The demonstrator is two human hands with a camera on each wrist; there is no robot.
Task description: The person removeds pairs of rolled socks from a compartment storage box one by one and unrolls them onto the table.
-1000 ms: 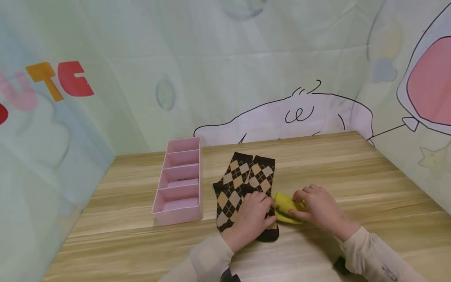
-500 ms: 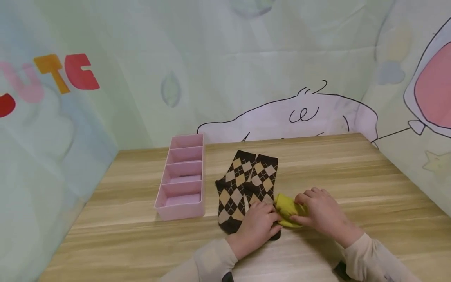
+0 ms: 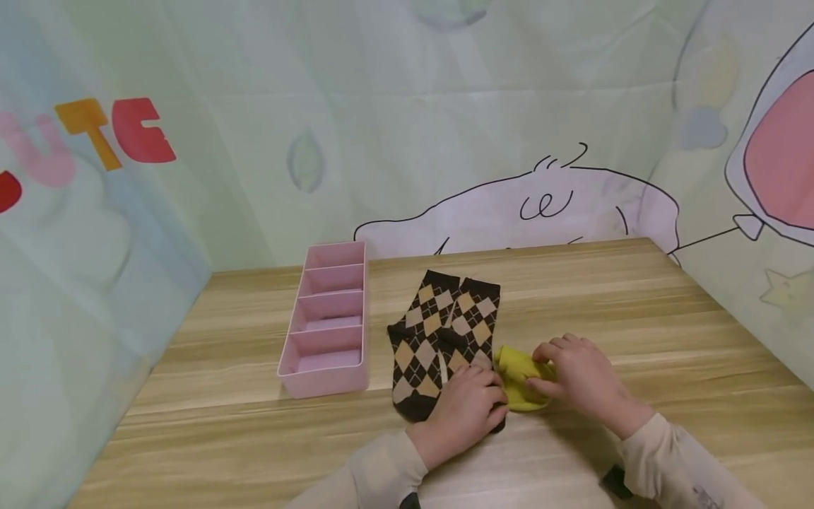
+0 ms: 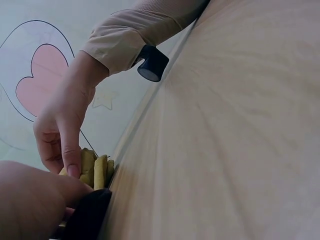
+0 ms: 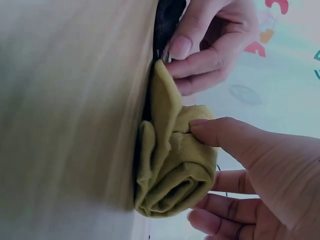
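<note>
A rolled yellow sock (image 3: 523,382) lies on the table, its coil and a flat loose end plain in the right wrist view. My right hand (image 3: 581,382) grips the roll (image 5: 182,165), thumb on one side and curled fingers on the other. At the loose end, my left hand (image 3: 463,410) pinches the tip between thumb and finger (image 5: 197,65). Beneath and beside the left hand lies a pair of dark argyle socks (image 3: 416,353) with tan and beige diamonds, laid flat side by side. The left hand hides part of the right-hand sock's foot.
Left of the socks stands a pink box (image 3: 324,385) with several compartments in a row. The wooden table (image 3: 242,438) meets a printed cloth backdrop (image 3: 254,141) at the back and sides. A dark wrist camera (image 4: 152,64) sits at the right sleeve.
My left hand has shifted slightly toward me, uncovering more of the argyle socks. The right hand stays at the yellow roll, which has barely moved. The head view has shifted a little.
</note>
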